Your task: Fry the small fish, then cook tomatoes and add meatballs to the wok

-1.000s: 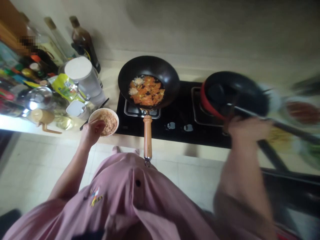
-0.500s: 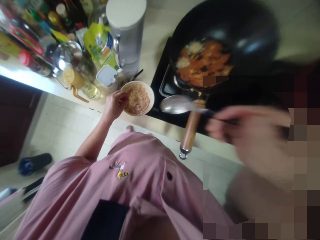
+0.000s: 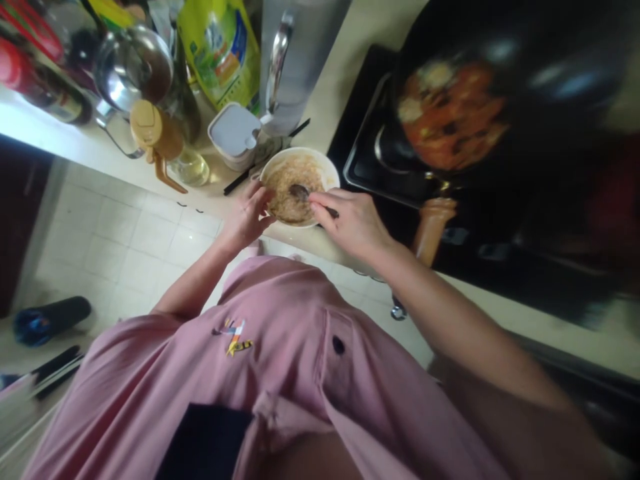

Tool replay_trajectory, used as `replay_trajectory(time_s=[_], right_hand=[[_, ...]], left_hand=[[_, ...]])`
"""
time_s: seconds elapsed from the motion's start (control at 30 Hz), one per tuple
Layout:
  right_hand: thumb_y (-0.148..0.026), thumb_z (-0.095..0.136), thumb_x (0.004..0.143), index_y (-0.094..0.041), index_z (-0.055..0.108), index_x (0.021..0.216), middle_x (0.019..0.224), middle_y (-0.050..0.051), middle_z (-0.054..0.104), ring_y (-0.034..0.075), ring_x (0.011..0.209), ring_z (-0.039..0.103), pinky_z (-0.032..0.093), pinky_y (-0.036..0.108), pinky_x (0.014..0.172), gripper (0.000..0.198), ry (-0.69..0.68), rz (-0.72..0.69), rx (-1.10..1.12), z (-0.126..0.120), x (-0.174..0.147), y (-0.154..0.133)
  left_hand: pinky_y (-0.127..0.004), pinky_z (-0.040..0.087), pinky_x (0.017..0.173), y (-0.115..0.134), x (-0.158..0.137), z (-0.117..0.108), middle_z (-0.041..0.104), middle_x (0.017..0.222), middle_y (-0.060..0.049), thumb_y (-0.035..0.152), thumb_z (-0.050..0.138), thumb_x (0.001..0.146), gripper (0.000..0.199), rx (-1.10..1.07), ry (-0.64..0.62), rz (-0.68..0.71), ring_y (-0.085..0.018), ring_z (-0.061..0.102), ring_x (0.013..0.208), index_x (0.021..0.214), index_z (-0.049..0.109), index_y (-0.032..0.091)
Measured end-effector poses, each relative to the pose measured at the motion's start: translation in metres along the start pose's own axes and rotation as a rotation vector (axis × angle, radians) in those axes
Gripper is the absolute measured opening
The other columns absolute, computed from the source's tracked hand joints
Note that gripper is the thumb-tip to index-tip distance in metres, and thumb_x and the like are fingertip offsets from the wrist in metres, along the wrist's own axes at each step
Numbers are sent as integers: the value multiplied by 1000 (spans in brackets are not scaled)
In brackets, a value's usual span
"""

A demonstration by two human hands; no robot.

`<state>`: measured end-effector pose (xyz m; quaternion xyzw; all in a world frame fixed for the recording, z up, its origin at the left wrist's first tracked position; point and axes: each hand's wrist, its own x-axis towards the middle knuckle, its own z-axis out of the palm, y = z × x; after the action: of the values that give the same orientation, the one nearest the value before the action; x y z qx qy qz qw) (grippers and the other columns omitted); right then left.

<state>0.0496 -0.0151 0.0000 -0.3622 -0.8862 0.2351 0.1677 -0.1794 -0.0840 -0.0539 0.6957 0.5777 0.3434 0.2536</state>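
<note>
At far left, a yellow-lidded oil jug [image 3: 150, 127] and a lidded container [image 3: 235, 133] are noted on the table [image 3: 330, 100]. Neither is touched.

The left hand [image 3: 245, 217] is found at the left side of the bowl [image 3: 331, 175], with thumb and fingers slightly parted and the rim held between them. The bowl is located at the front edge of the table, just beside the stove; whether its full weight is borne by the table cannot be told. A pale brown mixture [image 3: 285, 177] is contained in it.

A spoon [image 3: 300, 192] is set into the mixture, its handle pinched in the right hand [image 3: 353, 220] – a narrow grip, with fingers closed over the handle (partly hidden by the hand itself). The step in hand is judged to be scooping or stirring; which of the two cannot be settled.

At right, orange-red food [image 3: 455, 127] is seen in the wok [image 3: 540, 73], with two pale lumps at its left edge. For the next move, a steady bowl and a firm, level spoon are judged to be required – spillage over the rim being the chief risk.
</note>
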Motion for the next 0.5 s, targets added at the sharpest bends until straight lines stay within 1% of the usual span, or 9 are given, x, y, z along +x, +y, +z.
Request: replay_trajectory(time_s=[0.17,0.33,0.4,0.5], right_hand=[[-29,47,99,-22,75,99,91,5,74,18,81,68,52,29,75,30,-34,0,60,0,-1,-12],[-31,46,99,-21,75,102,93,6,73,18,80,67,52,29,74,31,-6,11,58,1,0,-9],[-30,45,100,-21,74,102,94,6,73,18,83,67,52,28,76,30,-40,-26,53,5,0,-8],[-29,45,100,-21,73,102,93,6,72,16,83,66,50,26,76,29,-149,-98,80,6,-3,-9]], left_hand=[[-33,58,76,-1,4,-2,57,108,-9,28,66,88,26,29,-44,42,-18,62,88,110,58,18],[-35,57,78,-2,5,-4,57,107,-9,29,68,87,28,37,-74,73,-20,62,91,110,57,18],[-37,57,81,-1,5,-4,57,107,-10,30,68,87,27,41,-71,72,-22,62,94,109,57,18],[-39,56,84,0,6,-4,57,105,-10,30,67,88,25,50,-73,66,-24,62,97,108,57,17]])
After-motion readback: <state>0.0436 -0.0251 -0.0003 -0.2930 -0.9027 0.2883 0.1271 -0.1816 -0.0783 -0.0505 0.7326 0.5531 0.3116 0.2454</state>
